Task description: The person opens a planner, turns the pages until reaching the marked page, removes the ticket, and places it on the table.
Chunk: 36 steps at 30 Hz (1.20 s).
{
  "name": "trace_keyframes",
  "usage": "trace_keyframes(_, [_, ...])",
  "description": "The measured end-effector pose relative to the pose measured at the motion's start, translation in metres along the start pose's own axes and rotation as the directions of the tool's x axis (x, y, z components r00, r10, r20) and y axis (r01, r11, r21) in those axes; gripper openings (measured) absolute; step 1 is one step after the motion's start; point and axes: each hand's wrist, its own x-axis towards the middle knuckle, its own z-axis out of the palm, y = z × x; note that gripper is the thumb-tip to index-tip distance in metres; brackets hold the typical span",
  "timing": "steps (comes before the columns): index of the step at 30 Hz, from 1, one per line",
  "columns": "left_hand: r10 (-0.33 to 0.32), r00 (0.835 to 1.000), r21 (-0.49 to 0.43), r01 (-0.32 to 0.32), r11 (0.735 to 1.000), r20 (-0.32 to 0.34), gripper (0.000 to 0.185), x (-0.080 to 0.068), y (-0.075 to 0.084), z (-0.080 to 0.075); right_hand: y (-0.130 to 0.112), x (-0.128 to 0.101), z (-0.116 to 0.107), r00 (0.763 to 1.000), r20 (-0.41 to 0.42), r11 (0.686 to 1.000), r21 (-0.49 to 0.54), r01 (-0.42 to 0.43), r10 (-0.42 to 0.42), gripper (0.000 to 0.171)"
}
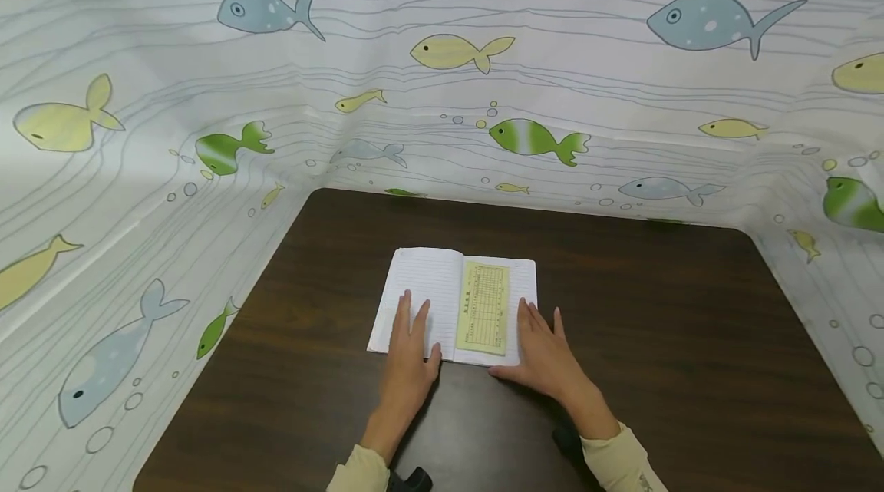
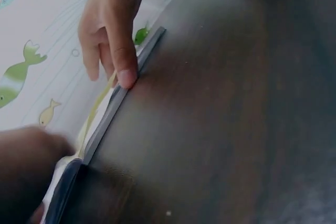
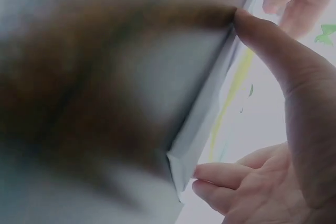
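Both forearms are cut off at the lower frame edge in the head view, and two dark objects below the wrists are too cropped to identify. The right wrist view is largely blurred; only the thumb and the book edge resolve there. Print on the yellow slip is too small to read.

The notebook lies open and flat on the table, directly ahead of both hands. Its pages are white, ruled paper; the rectangular yellow slip, pale and matte, lies on the right page just beside the right hand's fingers. The table surface is dark brown wood grain. A fish-print cloth, creased, surrounds the table.

The left hand rests palm down on the left page, fingers straight and slightly spread. The right hand lies on the right page's lower corner, fingers extended, thumb against the near edge of the book. Neither hand grips anything.
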Motion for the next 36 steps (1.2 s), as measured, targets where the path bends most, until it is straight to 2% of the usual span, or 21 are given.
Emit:
trace_keyframes(2, [0.078, 0.992, -0.027, -0.076, 0.997, 0.103, 0.057, 0.001, 0.001, 0.003, -0.001, 0.002, -0.001, 1.000, 0.009, 1.000, 0.002, 0.011, -0.011, 0.124])
trace_keyframes(5, [0.167, 0.955, -0.025, -0.166, 0.986, 0.247, 0.050, 0.000, 0.002, 0.007, -0.002, 0.007, -0.007, 0.998, 0.063, 1.000, 0.024, 0.013, -0.014, 0.123])
trace_keyframes(7, [0.185, 0.936, -0.001, -0.193, 0.981, 0.298, 0.050, -0.001, 0.002, 0.009, -0.001, 0.013, -0.013, 0.996, 0.093, 0.999, 0.041, 0.000, -0.004, 0.117])
trace_keyframes(9, [0.191, 0.928, 0.020, -0.208, 0.978, 0.321, 0.051, -0.001, 0.003, 0.010, 0.001, 0.022, -0.021, 0.993, 0.108, 0.997, 0.069, -0.045, 0.037, 0.110])
trace_keyframes(13, [0.191, 0.925, 0.007, -0.205, 0.979, 0.330, 0.051, -0.004, 0.006, 0.013, 0.003, 0.043, -0.027, 0.983, 0.102, 0.976, 0.143, -0.164, 0.150, 0.098])
trace_keyframes(16, [0.194, 0.922, -0.011, -0.202, 0.979, 0.334, 0.051, -0.008, 0.008, 0.015, 0.000, 0.053, -0.021, 0.962, 0.093, 0.931, 0.243, -0.272, 0.257, 0.098])
trace_keyframes(19, [0.206, 0.923, -0.036, -0.205, 0.978, 0.326, 0.050, -0.010, 0.010, 0.018, -0.006, 0.058, -0.012, 0.939, 0.047, 0.875, 0.350, -0.335, 0.341, 0.099])
trace_keyframes(24, [0.239, 0.931, -0.051, -0.235, 0.971, 0.277, 0.048, -0.011, 0.011, 0.022, -0.011, 0.058, -0.007, 0.920, -0.101, 0.838, 0.459, -0.295, 0.379, 0.083])
trace_keyframes(28, [0.252, 0.941, -0.079, -0.240, 0.968, 0.224, 0.046, -0.010, 0.005, 0.020, -0.002, 0.049, -0.020, 0.886, -0.205, 0.802, 0.541, -0.251, 0.415, 0.072])
trace_keyframes(30, [0.252, 0.947, -0.086, -0.240, 0.967, 0.198, 0.046, -0.009, 0.002, 0.018, 0.009, 0.046, -0.031, 0.870, -0.239, 0.799, 0.550, -0.245, 0.431, 0.070])
trace_keyframes(33, [0.245, 0.954, -0.091, -0.233, 0.968, 0.174, 0.045, -0.007, -0.005, 0.014, 0.031, 0.041, -0.047, 0.843, -0.258, 0.792, 0.545, -0.277, 0.472, 0.069])
trace_keyframes(36, [0.244, 0.953, -0.100, -0.229, 0.968, 0.178, 0.045, -0.005, -0.004, 0.014, 0.059, 0.028, -0.063, 0.802, -0.255, 0.776, 0.521, -0.357, 0.540, 0.069])
